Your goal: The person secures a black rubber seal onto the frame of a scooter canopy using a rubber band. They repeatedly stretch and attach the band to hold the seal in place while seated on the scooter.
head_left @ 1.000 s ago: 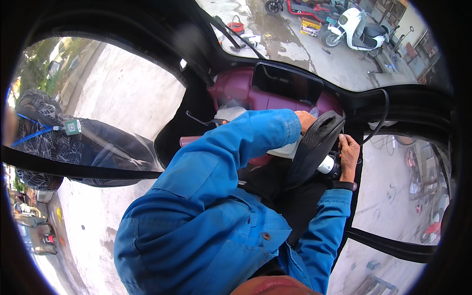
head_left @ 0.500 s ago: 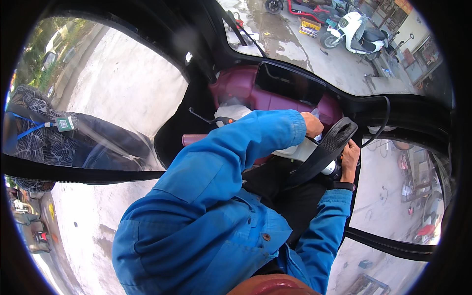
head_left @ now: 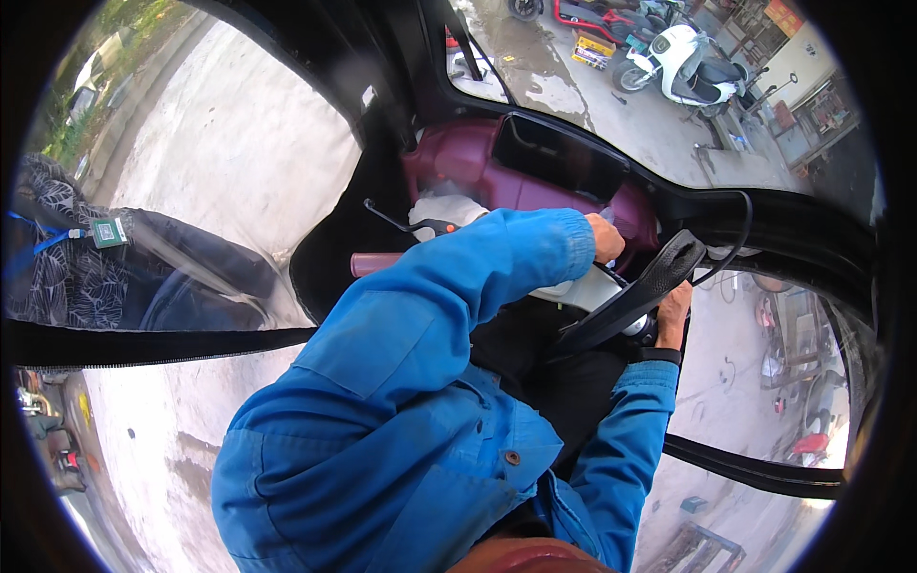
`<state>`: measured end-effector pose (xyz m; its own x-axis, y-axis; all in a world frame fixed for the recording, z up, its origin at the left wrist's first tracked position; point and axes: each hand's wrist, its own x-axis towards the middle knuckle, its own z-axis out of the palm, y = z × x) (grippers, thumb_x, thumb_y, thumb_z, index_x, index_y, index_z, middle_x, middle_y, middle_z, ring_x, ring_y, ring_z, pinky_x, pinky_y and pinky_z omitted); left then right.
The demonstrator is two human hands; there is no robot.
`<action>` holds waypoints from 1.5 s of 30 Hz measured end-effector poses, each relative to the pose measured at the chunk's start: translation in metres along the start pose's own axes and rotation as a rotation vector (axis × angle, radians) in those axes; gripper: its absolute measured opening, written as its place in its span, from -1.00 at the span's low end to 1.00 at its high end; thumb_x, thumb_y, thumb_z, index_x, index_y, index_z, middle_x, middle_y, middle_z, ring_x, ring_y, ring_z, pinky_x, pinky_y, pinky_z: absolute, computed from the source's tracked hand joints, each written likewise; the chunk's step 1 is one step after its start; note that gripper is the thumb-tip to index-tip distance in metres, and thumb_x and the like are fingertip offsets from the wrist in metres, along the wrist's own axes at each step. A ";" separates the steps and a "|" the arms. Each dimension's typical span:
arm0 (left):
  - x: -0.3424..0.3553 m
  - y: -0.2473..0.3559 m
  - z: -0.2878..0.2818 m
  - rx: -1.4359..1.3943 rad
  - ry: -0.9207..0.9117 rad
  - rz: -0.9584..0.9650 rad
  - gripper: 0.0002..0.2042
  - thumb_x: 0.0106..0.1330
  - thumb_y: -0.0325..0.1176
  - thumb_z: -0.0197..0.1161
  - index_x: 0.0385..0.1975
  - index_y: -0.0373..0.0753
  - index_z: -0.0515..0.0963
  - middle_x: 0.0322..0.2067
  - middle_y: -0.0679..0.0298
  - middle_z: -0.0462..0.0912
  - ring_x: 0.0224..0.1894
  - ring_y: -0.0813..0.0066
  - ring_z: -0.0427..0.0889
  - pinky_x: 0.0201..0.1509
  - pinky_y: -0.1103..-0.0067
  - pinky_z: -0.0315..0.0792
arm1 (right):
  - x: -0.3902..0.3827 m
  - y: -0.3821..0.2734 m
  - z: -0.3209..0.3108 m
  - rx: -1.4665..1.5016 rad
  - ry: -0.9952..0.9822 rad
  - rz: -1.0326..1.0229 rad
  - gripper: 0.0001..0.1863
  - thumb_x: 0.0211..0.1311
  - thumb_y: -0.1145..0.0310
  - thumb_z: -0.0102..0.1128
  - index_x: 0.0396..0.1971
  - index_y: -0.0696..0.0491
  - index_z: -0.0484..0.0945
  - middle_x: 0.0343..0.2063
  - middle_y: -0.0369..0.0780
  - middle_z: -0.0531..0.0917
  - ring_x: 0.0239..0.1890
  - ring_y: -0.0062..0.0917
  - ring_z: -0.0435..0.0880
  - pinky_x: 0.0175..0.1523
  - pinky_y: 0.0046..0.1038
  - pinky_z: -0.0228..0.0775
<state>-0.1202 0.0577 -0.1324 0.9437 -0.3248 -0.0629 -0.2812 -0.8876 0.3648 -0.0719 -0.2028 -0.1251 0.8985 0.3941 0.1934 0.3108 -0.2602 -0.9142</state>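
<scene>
Ahead of me is a maroon scooter dashboard (head_left: 457,160) with a dark screen (head_left: 562,158). My left arm reaches across to its right part. There my left hand (head_left: 605,239) is closed, its fingertips turned away, and I cannot make out what it grips. A black, textured, pouch-like piece (head_left: 659,282) stands tilted just right of it. Behind that piece's right edge my right hand (head_left: 674,310) is curled, its fingers partly hidden. Close to its wrist a white-and-black rounded part (head_left: 638,327) shows. A pale panel (head_left: 583,286) lies below my left hand.
On the left side are a maroon handlebar grip (head_left: 374,265), a brake lever (head_left: 387,220) and a whitish cover (head_left: 447,210). A black cable (head_left: 747,224) loops at the right. Beyond the clear side sheet stands a person (head_left: 62,253). A white scooter (head_left: 683,67) is parked outside.
The black pouch-like piece has tilted and shifted slightly right, covering more of the right hand's fingers. My left hand has stayed nearly in place. The whole view has shifted slightly.
</scene>
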 end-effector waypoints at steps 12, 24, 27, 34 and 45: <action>-0.015 0.009 -0.016 0.071 -0.031 0.025 -0.71 0.27 -0.41 0.29 -0.08 -0.29 0.85 -0.08 -0.08 0.87 -0.01 -0.11 0.87 -0.02 0.09 0.73 | 0.003 0.009 -0.005 0.023 -0.034 -0.043 -0.79 0.57 0.32 0.33 -0.16 0.15 0.82 -0.47 -0.43 0.74 -0.60 -0.86 0.44 -0.51 -0.68 0.12; 0.007 -0.003 0.008 0.088 -0.016 0.006 -0.73 0.25 -0.36 0.32 -0.14 -0.26 0.86 -0.16 -0.03 0.88 -0.10 -0.07 0.89 -0.14 0.10 0.74 | 0.014 0.038 -0.024 -0.098 -0.090 -0.040 -0.68 0.55 0.32 0.23 0.04 0.25 0.78 -0.12 -0.19 0.88 -0.09 -0.45 0.83 0.10 -0.40 0.63; 0.010 -0.003 0.009 0.099 -0.024 0.004 -0.73 0.26 -0.35 0.32 -0.13 -0.25 0.86 -0.15 -0.03 0.88 -0.09 -0.06 0.89 -0.14 0.09 0.74 | 0.017 0.042 -0.025 -0.182 -0.067 -0.051 -0.68 0.53 0.33 0.25 0.04 0.24 0.78 -0.12 -0.16 0.89 -0.08 -0.41 0.85 0.11 -0.38 0.63; 0.002 0.005 0.002 0.098 -0.040 -0.028 -0.72 0.28 -0.37 0.33 -0.09 -0.24 0.86 -0.10 -0.02 0.88 -0.05 -0.06 0.89 -0.10 0.08 0.73 | 0.019 0.051 -0.031 -0.199 -0.061 -0.065 -0.67 0.46 0.32 0.33 0.05 0.21 0.79 -0.10 -0.12 0.89 -0.06 -0.36 0.87 0.14 -0.33 0.64; -0.011 0.003 -0.007 -0.009 0.044 -0.017 -0.71 0.27 -0.29 0.42 -0.06 -0.21 0.84 -0.07 -0.01 0.87 0.00 -0.07 0.88 -0.02 0.08 0.71 | -0.003 -0.005 -0.007 -0.127 0.005 -0.020 -0.73 0.50 0.25 0.32 -0.21 0.16 0.81 -0.51 -0.39 0.64 -0.50 -0.69 0.51 -0.40 -0.52 0.30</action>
<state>-0.1305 0.0610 -0.1238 0.9550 -0.2952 -0.0283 -0.2639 -0.8896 0.3727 -0.0738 -0.2086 -0.1188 0.8931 0.3963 0.2127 0.3649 -0.3620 -0.8578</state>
